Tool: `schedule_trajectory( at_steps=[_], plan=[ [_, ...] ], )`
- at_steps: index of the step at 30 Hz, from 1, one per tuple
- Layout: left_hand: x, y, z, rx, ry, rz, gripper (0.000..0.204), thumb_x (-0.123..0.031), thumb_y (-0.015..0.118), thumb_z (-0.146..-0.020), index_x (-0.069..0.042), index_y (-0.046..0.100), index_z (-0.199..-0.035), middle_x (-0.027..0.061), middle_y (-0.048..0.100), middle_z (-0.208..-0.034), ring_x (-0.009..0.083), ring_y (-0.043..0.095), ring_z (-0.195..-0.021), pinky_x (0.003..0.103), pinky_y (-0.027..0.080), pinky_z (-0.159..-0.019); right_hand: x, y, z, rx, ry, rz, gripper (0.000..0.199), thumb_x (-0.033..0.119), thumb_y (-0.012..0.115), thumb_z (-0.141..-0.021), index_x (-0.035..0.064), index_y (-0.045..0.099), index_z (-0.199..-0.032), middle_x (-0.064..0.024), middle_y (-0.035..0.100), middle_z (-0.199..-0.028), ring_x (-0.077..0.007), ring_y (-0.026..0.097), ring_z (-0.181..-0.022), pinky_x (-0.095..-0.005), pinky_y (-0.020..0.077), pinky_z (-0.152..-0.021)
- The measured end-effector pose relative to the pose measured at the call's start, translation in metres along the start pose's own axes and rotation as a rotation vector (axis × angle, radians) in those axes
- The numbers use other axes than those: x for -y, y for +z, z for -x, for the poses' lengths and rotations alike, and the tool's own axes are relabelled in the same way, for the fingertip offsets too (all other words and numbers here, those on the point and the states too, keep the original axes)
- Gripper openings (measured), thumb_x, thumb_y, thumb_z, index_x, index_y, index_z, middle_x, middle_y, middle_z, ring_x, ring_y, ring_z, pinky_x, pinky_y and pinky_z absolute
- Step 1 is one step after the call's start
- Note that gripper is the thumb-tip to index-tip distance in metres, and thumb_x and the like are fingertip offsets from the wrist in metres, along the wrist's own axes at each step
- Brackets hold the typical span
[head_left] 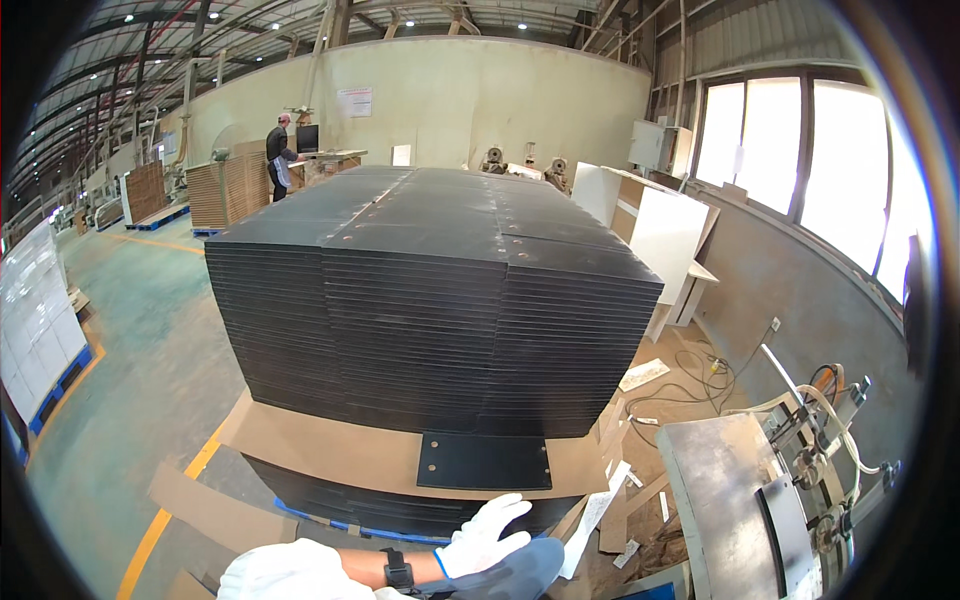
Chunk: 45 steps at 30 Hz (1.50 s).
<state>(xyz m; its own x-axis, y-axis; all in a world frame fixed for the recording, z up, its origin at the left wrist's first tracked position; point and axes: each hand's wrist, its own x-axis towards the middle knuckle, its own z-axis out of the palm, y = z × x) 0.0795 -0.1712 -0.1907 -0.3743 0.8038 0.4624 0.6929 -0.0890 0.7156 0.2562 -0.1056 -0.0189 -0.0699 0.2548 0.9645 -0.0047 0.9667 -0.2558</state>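
My left hand (484,538), in a white glove with a dark watch (398,571) at the wrist, reaches in from the lower edge. Its fingers are outstretched and hold nothing. Just beyond them, a small black board (484,463) with a few holes near its ends lies on a brown cardboard sheet (330,432); a gap shows between hand and board. Above that sheet rises a tall stack of black panels (410,335) in side-by-side columns. Beside the hand is a rounded grey-blue cloth shape (530,572), perhaps my trouser leg. My right hand is out of view.
At right stands a metal-topped machine (720,490) with hoses and a dark strip on it. Cables (700,375) and scraps litter the floor beside the stack. White panels (665,225) lean behind. Wrapped pallets (40,320) stand left; a person (280,158) works far back.
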Motion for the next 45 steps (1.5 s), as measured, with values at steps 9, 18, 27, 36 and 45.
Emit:
schedule_trajectory(
  at_steps=[9,18,27,36,45],
  plan=[
    [-0.045,0.045,-0.074,0.142,0.334,0.189,0.055,-0.016,0.074,-0.083,-0.006,0.058,-0.134,0.022,0.053,-0.138,0.0402,0.05,-0.13,0.048,0.041,-0.11,0.004,-0.126,0.013,-0.255,-0.104,0.513,0.062,0.034,0.06,-0.099,0.0112,0.036,-0.152,-0.0154,0.017,-0.165,-0.0406,0.022,-0.15,-0.0604,0.0206,-0.119],
    [-0.173,0.153,-0.147,0.512,0.793,0.567,0.047,-0.006,0.073,-0.076,-0.001,0.065,-0.122,0.0214,0.061,-0.126,0.0369,0.057,-0.119,0.044,0.046,-0.105,0.216,-0.253,0.083,-0.052,0.601,2.073,0.077,0.02,0.071,-0.087,-0.0004,0.033,-0.151,-0.0302,0.029,-0.156,-0.0496,0.026,-0.145,-0.0556,0.0241,-0.118],
    [-0.262,0.368,-0.244,0.792,0.932,-0.156,0.051,-0.034,0.07,-0.081,-0.002,0.063,-0.12,0.018,0.06,-0.129,0.0375,0.055,-0.12,0.044,0.046,-0.103,0.429,-0.252,0.13,-0.468,1.661,2.505,0.097,0.051,0.08,-0.074,-0.0025,0.041,-0.145,-0.0254,0.044,-0.147,-0.0401,0.038,-0.14,-0.0529,0.0282,-0.117],
    [-0.253,0.422,-0.267,0.738,0.819,-0.291,0.066,-0.043,0.074,-0.077,-0.002,0.06,-0.126,0.02,0.056,-0.133,0.0366,0.052,-0.123,0.045,0.044,-0.104,0.356,-0.283,0.135,0.098,1.216,2.64,0.035,0.012,0.06,-0.087,0.0073,0.066,-0.122,-0.0175,0.071,-0.109,-0.0323,0.065,-0.114,-0.0443,0.0517,-0.098],
    [-0.273,0.334,-0.225,0.635,1.002,-0.21,0.041,-0.045,0.071,-0.078,-0.007,0.068,-0.091,0.0165,0.069,-0.098,0.0353,0.065,-0.096,0.048,0.053,-0.083,0.17,-0.375,0.084,0.19,0.726,1.825,0.043,0.006,0.073,-0.071,0.0134,0.07,-0.113,-0.0082,0.074,-0.101,-0.0267,0.071,-0.091,-0.04,0.0574,-0.077]
  ],
)
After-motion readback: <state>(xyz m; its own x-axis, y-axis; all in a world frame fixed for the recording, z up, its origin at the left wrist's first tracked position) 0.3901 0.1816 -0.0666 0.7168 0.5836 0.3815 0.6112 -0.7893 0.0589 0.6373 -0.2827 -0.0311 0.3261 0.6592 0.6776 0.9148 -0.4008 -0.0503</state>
